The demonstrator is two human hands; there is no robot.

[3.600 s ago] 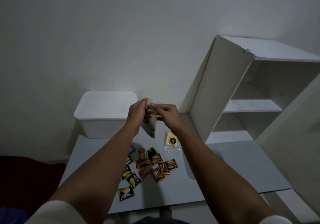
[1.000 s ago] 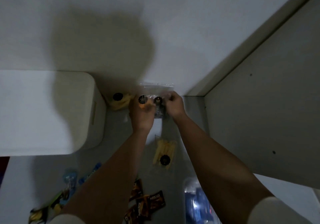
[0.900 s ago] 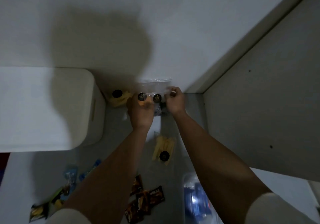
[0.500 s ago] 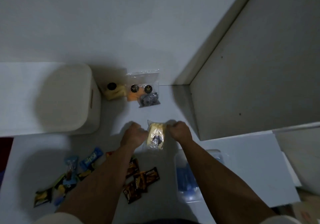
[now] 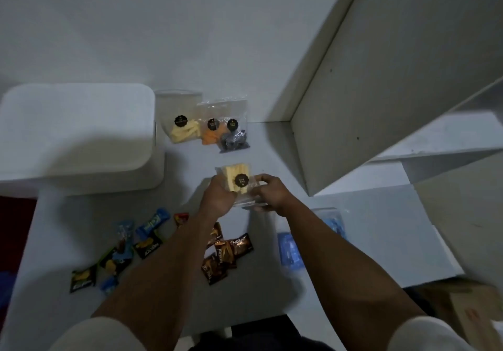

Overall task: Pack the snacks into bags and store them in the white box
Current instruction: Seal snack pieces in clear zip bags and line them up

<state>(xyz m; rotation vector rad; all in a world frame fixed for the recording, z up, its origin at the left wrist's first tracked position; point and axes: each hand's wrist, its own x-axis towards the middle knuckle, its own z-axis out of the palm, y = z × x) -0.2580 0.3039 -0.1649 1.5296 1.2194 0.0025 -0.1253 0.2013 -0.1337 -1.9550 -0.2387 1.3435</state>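
Observation:
A clear bag of yellow snacks with a black round sticker (image 5: 236, 178) is lifted just above the table, gripped by my left hand (image 5: 219, 197) on its left side and my right hand (image 5: 268, 193) on its right side. Three more filled clear bags stand against the wall: one with yellow sticks (image 5: 183, 128), one with orange pieces (image 5: 211, 135), one with dark pieces (image 5: 234, 140). The white box (image 5: 76, 133), lid on, sits at the back left. Loose brown wrapped snacks (image 5: 227, 252) and green and blue ones (image 5: 128, 247) lie near my forearms.
A white shelf unit (image 5: 381, 92) lies on its side at the right, its panel close to my right hand. A stack of clear empty bags with blue print (image 5: 294, 250) lies under my right forearm. The grey table (image 5: 381, 228) ends at the right above a cardboard box (image 5: 468, 312).
My hands left the bag of dark pieces against the wall, came back toward me, took hold of the yellow-snack bag and raised it off the table.

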